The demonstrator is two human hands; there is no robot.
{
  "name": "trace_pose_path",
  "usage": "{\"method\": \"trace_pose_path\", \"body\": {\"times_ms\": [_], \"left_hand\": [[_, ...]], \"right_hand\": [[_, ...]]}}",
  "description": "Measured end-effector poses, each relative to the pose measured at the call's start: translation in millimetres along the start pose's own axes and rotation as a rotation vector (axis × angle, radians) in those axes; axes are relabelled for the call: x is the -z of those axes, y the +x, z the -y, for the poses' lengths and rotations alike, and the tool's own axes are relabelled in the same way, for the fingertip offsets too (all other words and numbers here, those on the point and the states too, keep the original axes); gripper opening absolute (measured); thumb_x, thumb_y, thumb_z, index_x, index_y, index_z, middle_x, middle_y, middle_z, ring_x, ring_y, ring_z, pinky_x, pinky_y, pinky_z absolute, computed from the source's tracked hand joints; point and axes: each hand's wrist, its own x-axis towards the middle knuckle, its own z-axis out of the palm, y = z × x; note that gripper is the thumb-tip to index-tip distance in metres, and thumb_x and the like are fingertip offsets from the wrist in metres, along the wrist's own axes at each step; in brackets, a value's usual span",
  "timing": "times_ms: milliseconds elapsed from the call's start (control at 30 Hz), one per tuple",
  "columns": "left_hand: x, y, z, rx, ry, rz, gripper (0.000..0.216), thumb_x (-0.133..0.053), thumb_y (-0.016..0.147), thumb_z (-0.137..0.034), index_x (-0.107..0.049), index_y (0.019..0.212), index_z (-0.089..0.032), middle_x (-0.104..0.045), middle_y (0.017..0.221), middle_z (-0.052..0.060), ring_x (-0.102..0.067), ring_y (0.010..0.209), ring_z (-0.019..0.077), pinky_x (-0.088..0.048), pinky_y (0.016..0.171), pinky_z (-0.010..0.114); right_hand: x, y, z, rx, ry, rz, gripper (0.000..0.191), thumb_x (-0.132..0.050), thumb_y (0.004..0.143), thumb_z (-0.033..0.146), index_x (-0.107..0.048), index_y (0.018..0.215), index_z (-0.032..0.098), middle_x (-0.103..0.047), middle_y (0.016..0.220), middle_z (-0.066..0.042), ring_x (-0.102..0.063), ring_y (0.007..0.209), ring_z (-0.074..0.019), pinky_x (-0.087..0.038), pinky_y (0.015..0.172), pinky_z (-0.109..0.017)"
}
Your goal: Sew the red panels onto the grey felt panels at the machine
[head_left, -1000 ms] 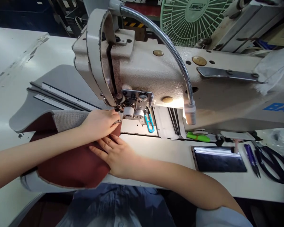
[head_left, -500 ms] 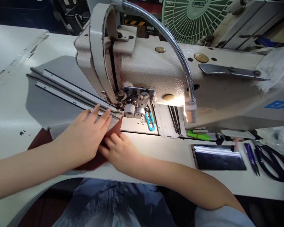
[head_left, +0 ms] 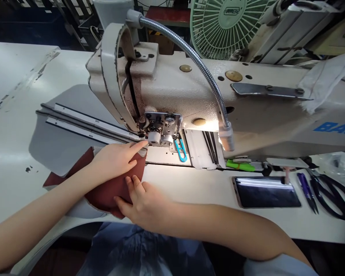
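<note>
My left hand [head_left: 115,159] lies on the reddish-brown material [head_left: 115,187], its index finger stretched toward the sewing machine's needle area [head_left: 155,134] and its thumb apart. My right hand [head_left: 149,203] rests its spread fingertips on the same material, nearer the table's front edge. The brown piece is partly covered by both hands. Behind my left hand a grey sheet [head_left: 57,142] lies on the table, with pale strips [head_left: 77,132] and dark grey ridges running toward the needle. Where material and needle meet is hidden by the machine head.
The sewing machine arm [head_left: 172,88] spans the table, with a lit flexible lamp [head_left: 226,138] hanging from it. Blue thread snips [head_left: 180,149] lie on the machine bed. To the right are a green-handled tool [head_left: 240,165], a phone [head_left: 267,191], purple tweezers [head_left: 307,191] and black scissors [head_left: 333,195].
The brown material now lies folded over the grey sheet's near part and shows more. My left hand has moved off the strips onto it; my right hand has shifted slightly toward me.
</note>
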Motion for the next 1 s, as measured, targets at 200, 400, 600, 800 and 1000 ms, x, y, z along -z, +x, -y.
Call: {"method": "trace_pose_path", "body": {"times_ms": [200, 400, 600, 800, 1000], "left_hand": [[-16.1, -2.9, -2.1, -0.07, 0.064, -0.24, 0.058, -0.056, 0.084, -0.019, -0.05, 0.142, -0.026, -0.057, 0.129, 0.011, -0.06, 0.106, 0.0273, -0.053, 0.067, 0.03], [-18.4, -2.1, -1.6, -0.103, 0.023, -0.275, 0.054, -0.055, 0.085, -0.016, -0.056, 0.137, -0.028, -0.057, 0.127, 0.009, -0.054, 0.11, 0.0275, -0.056, 0.068, 0.032], [-19.1, -1.9, -0.7, -0.085, -0.023, -0.275, 0.058, -0.053, 0.084, -0.013, -0.052, 0.141, -0.026, -0.056, 0.131, 0.009, -0.053, 0.113, 0.0278, -0.057, 0.072, 0.034], [-18.5, -1.7, 0.2, -0.1, -0.041, -0.268, 0.052, -0.052, 0.085, -0.014, -0.057, 0.135, -0.026, -0.056, 0.132, 0.011, -0.054, 0.114, 0.0289, -0.057, 0.077, 0.036], [-4.9, 5.2, -1.9, -0.037, -0.06, -0.181, 0.043, -0.052, 0.081, -0.016, -0.058, 0.124, -0.013, -0.056, 0.125, 0.016, -0.055, 0.113, 0.0301, -0.057, 0.079, 0.038]], "right_hand": [[0.3, 2.0, -0.2, 0.019, -0.001, -0.022, 0.037, -0.044, 0.096, 0.027, -0.053, 0.126, 0.007, -0.064, 0.118, -0.034, -0.064, 0.103, -0.0355, -0.046, 0.071, -0.045], [3.6, 3.5, -1.7, 0.014, -0.047, -0.061, 0.033, -0.043, 0.095, 0.027, -0.056, 0.118, 0.007, -0.065, 0.115, -0.034, -0.066, 0.101, -0.0357, -0.045, 0.07, -0.044], [6.0, 4.1, -3.6, 0.023, -0.005, -0.007, 0.035, -0.042, 0.098, 0.028, -0.054, 0.124, 0.009, -0.065, 0.117, -0.032, -0.065, 0.101, -0.0329, -0.047, 0.072, -0.044], [6.3, 4.4, -4.0, 0.025, 0.009, -0.004, 0.032, -0.044, 0.096, 0.025, -0.056, 0.12, 0.007, -0.064, 0.117, -0.035, -0.065, 0.102, -0.0346, -0.047, 0.07, -0.044], [5.8, 3.7, -2.6, 0.005, 0.012, 0.021, 0.037, -0.043, 0.099, 0.032, -0.056, 0.124, 0.009, -0.064, 0.12, -0.032, -0.064, 0.103, -0.0335, -0.048, 0.07, -0.042]]}}
